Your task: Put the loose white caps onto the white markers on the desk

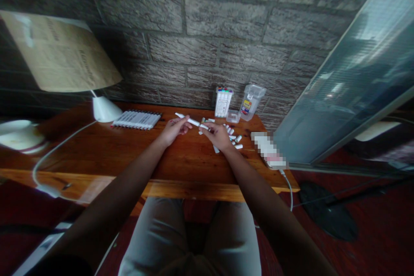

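A white marker [194, 122] is held slantwise above the wooden table between both hands. My left hand [175, 130] is closed around its middle, and one end sticks out past the fingers to the upper left. At the lower right end, my right hand [218, 135] pinches the marker; whether a cap sits in those fingers I cannot tell. Several loose white marker caps [238, 139] lie on the table beside and partly behind my right hand. Left of my left hand, a row of white markers [136, 120] lies side by side on the tabletop.
Against the brick wall stand a case of markers [223, 101], a clear plastic box [252, 102] and a small clear lid [233, 116]. A lamp [105, 110] and a white bowl [21, 136] are at left. A phone-like blurred object [270, 151] with a cable lies right.
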The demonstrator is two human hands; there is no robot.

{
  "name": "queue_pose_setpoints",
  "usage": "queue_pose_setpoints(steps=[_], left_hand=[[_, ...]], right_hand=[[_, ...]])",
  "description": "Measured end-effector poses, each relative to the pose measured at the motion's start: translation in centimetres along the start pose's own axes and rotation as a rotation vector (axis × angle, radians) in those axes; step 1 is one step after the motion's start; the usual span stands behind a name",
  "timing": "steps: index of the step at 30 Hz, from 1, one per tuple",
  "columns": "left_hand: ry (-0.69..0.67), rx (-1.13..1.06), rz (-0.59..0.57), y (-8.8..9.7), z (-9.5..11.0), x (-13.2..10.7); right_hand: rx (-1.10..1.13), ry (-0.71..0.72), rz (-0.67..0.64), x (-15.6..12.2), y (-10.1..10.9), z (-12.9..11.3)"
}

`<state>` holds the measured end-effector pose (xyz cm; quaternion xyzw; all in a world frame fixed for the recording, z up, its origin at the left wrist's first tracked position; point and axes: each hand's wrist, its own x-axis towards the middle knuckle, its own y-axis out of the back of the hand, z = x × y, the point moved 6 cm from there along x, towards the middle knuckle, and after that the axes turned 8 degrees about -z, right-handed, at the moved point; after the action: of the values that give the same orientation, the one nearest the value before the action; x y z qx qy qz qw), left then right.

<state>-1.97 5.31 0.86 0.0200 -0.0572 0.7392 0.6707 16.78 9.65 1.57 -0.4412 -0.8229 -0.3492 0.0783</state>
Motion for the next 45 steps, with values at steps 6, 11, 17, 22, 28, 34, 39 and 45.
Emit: queue_pose_setpoints(steps=[6, 11, 17, 22, 28, 34, 39, 45], left_hand=[[0.07, -0.11, 0.023, 0.1, -0.5, 0.1], [0.178, -0.193, -0.058, -0.7, -0.7, -0.1], [0.24, -0.272, -0.144, -1.2, -0.6, -0.4], [0.216, -0.199, -0.164, -1.1, -1.1, -0.3], [0.244, -0.169, -0.271, -1.3, -1.8, -0.2], [0.205, -0.216, -0.208, -1.1, -1.9, -0.1], [0.196, -0.217, -0.152, -0.6, -1.8, -0.2], [0.174, -0.222, -0.084, -0.2, -1.6, -0.2]], right_hand=[[-0.03, 0.004, 0.002, 0.0, 0.2, -0.6], [-0.058, 0.029, -0.046, 0.0, -0.1, -0.8], [-0.054, 0.047, -0.114, -0.2, -0.5, -0.8], [-0.065, 0.051, -0.136, -0.2, -0.5, -1.0], [-0.136, 0.067, -0.119, -0.2, -0.4, -1.1], [-0.094, 0.041, -0.136, -0.2, -0.5, -1.2], [-0.094, 0.038, -0.153, -0.2, -0.7, -1.1], [-0.079, 0.009, -0.14, -0.2, -0.4, -1.1]])
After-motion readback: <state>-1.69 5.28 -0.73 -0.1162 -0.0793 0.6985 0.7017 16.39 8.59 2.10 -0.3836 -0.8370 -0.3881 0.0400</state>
